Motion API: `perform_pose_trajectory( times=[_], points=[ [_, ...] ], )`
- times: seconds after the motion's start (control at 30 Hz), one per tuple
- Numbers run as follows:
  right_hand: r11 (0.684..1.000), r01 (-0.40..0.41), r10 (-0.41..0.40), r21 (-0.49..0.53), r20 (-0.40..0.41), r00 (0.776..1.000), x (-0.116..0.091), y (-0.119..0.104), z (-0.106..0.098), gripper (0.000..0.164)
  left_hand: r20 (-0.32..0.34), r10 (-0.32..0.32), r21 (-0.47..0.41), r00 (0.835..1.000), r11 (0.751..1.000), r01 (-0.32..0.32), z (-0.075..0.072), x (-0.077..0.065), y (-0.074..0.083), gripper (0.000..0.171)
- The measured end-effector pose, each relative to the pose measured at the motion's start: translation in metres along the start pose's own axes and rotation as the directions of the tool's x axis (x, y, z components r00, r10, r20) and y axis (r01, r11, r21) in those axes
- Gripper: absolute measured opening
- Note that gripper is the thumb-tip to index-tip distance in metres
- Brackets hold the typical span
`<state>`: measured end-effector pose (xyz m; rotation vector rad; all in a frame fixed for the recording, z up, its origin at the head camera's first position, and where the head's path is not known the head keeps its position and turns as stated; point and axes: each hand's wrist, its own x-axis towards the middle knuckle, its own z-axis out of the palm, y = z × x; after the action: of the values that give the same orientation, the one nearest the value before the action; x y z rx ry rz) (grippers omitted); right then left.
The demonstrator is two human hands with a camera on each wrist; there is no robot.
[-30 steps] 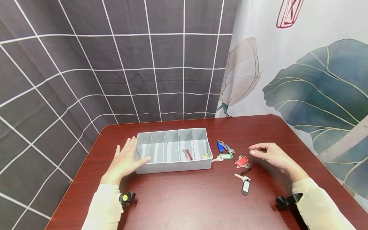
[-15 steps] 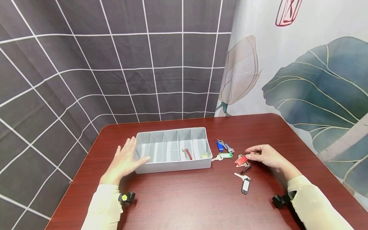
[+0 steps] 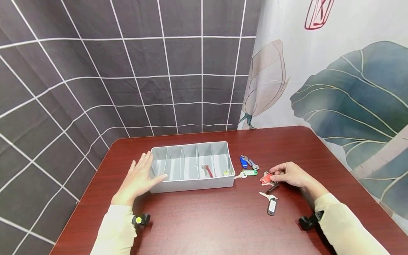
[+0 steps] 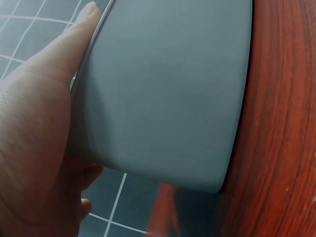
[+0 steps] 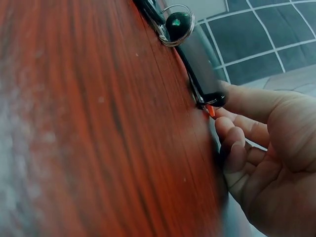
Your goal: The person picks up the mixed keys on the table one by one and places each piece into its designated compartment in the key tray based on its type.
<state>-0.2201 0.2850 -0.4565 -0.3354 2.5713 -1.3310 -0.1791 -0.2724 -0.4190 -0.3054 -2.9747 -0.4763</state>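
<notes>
At the left end of a grey divided tray (image 3: pixel 191 185), my left hand (image 3: pixel 136 180) rests with fingers straight along the side and thumb over the front rim. The left wrist view shows the tray's wall (image 4: pixel 168 94) beside the thumb. My right hand (image 3: pixel 292 175) pinches a red key tag (image 3: pixel 266 179) low over the table between thumb and fingers. Keys lie under that tag, with a dark strip-like fob (image 3: pixel 272 187) just below. In the right wrist view only a sliver of the red tag (image 5: pixel 211 110) shows; a black fob (image 5: pixel 200 69) with a ring lies near the fingertips.
A key with a black tag (image 3: pixel 272 207) lies nearer the front. Beside the tray's right end are a green key tag (image 3: pixel 251 173) and a blue key tag (image 3: pixel 243 162) with keys. Inside the tray lie a red-tagged key (image 3: pixel 209 170) and a yellow tag (image 3: pixel 226 173).
My right hand has moved left and down to the red key tag and now pinches it; the tag has tilted slightly. The left hand stays on the tray.
</notes>
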Motion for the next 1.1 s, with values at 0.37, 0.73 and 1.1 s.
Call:
perform_pose_trajectory(
  times=[0.37, 0.73, 1.1],
  points=[
    [0.996, -0.001, -0.002, -0.086, -0.035, 0.999, 0.0017, -0.0015, 0.0028, 0.030, 0.002, -0.002, -0.010, 1.000, 1.000, 0.002, -0.0006, -0.0004, 0.0019, 0.115],
    [0.995, -0.011, 0.007, -0.103, -0.038, 0.999, 0.0018, -0.0001, 0.0029, 0.025, 0.008, -0.010, -0.008, 1.000, 1.000, 0.010, -0.0004, 0.0006, 0.0024, 0.115],
    [0.988, -0.035, 0.029, -0.150, -0.043, 0.999, 0.0024, -0.0029, 0.0028, 0.023, 0.010, -0.010, -0.017, 1.000, 1.000, 0.010, -0.0002, 0.0009, 0.0019, 0.115]
  ],
)
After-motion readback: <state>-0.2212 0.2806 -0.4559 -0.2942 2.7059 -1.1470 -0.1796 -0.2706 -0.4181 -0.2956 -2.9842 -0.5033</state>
